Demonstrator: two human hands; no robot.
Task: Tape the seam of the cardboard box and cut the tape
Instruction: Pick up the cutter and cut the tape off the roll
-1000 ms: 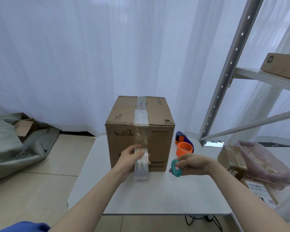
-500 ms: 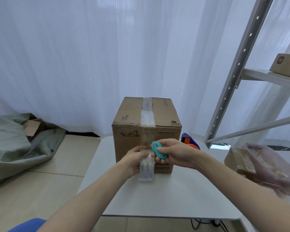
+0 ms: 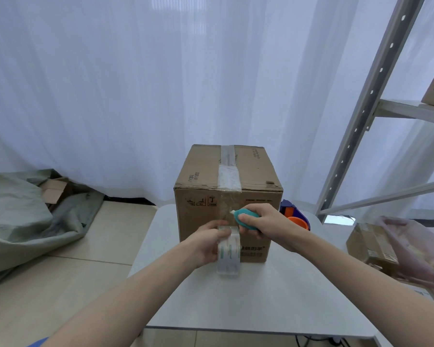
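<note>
A brown cardboard box (image 3: 201,221) stands on a white table (image 3: 261,301). Clear tape (image 3: 229,175) runs along its top seam and down the front face. My left hand (image 3: 206,242) grips a roll of clear tape (image 3: 229,251) in front of the box, low on its front face. My right hand (image 3: 268,225) holds a small teal cutter (image 3: 246,217), its white tip touching the stretched tape between the roll and the box's top edge.
An orange and blue tape dispenser (image 3: 296,217) sits behind my right hand beside the box. Small cardboard boxes (image 3: 371,246) and a pink plastic bag (image 3: 416,254) lie at the right. A metal shelf frame (image 3: 366,108) rises on the right. Grey cloth (image 3: 23,214) covers the floor at left.
My right hand brought the teal cutter from the table's right side up to the tape strip on the box front. My left hand kept hold of the roll.
</note>
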